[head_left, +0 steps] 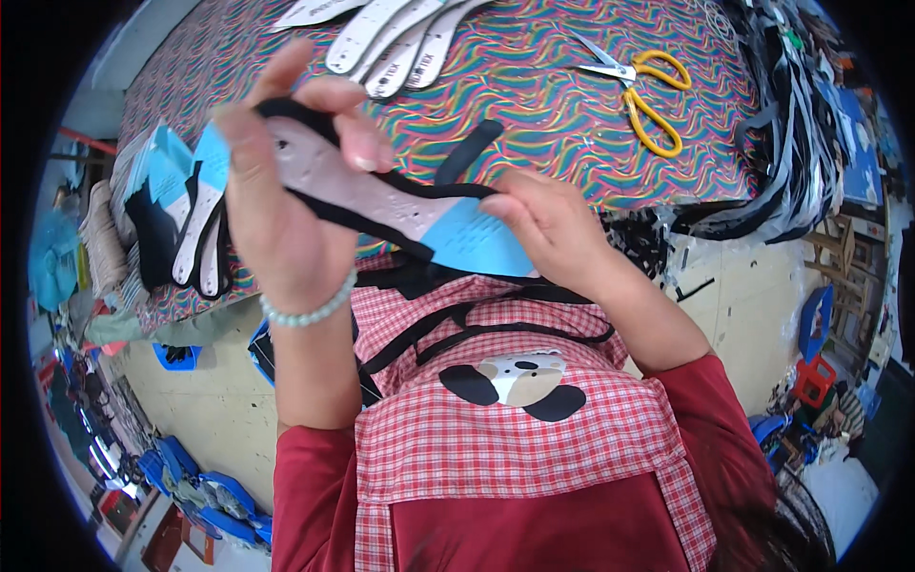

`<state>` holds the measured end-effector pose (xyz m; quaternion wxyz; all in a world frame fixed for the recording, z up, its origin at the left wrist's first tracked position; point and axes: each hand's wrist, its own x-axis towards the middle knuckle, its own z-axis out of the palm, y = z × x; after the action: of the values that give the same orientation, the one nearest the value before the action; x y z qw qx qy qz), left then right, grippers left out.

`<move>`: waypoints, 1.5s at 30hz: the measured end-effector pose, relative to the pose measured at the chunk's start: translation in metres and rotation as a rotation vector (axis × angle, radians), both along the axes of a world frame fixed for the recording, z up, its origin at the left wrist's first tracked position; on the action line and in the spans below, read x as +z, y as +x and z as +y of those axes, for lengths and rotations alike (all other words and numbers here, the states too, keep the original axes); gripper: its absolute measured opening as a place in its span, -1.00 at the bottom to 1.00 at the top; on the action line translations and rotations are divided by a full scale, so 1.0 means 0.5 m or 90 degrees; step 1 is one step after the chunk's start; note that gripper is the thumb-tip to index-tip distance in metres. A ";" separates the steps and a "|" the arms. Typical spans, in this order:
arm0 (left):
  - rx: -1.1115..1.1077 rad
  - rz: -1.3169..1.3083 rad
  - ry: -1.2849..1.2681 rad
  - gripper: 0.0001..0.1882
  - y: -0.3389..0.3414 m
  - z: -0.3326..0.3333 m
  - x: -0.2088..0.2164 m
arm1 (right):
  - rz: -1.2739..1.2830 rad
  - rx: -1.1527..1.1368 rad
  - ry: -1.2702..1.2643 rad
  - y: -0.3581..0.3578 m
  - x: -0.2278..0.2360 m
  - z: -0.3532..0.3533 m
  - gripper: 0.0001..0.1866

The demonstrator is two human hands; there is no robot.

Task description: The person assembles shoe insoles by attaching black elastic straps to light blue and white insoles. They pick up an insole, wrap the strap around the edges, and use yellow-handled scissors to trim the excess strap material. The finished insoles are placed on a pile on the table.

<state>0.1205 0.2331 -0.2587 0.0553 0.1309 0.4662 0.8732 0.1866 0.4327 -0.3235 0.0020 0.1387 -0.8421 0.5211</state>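
A shoe insole (372, 195) is stretched between my hands above the near edge of the table. It is pale pink-grey with a light blue section at its right end, and a black strip runs along both long edges. My left hand (286, 210) grips the left end, thumb on one side and fingers over the far edge. My right hand (558, 224) pinches the blue end, thumb on top. Just beyond the insole a short black strip (469, 153) shows against the tablecloth; whether it is attached cannot be made out.
Yellow-handled scissors (634, 81) lie spread on the patterned tablecloth (543, 95). Several white insoles (396, 43) are fanned at the far edge; more blue-ended insoles (200, 219) lie at the left. Black strips (791, 162) hang at the right edge. A red stool (813, 379) stands at right.
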 end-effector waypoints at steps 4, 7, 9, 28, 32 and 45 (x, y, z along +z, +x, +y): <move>0.252 0.197 -0.523 -0.60 -0.006 -0.034 -0.017 | -0.239 0.078 -0.088 0.016 0.013 0.012 -0.65; 0.064 0.608 -0.914 -0.26 0.040 -0.080 0.024 | -0.286 0.165 -0.039 0.005 0.043 0.049 -0.62; -0.195 0.722 -0.954 -0.15 0.097 -0.100 0.039 | -0.397 0.274 -0.122 0.006 0.080 0.046 -0.61; 0.114 0.446 -0.948 -0.79 0.006 0.079 -0.167 | -0.128 -0.208 -0.112 -0.052 0.007 0.091 -0.75; -0.114 -0.086 -0.408 -0.78 -0.034 0.100 -0.166 | -0.151 -0.191 -0.259 -0.051 0.000 0.097 -0.70; 0.169 0.285 -0.950 -0.25 -0.344 0.036 -0.135 | 0.296 -0.155 0.078 -0.285 -0.038 -0.026 -0.76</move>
<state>-0.0518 0.2510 -0.3263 -0.0714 0.1748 0.9407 0.2820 0.0443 0.4197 -0.3427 0.2495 0.1520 -0.8595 0.4195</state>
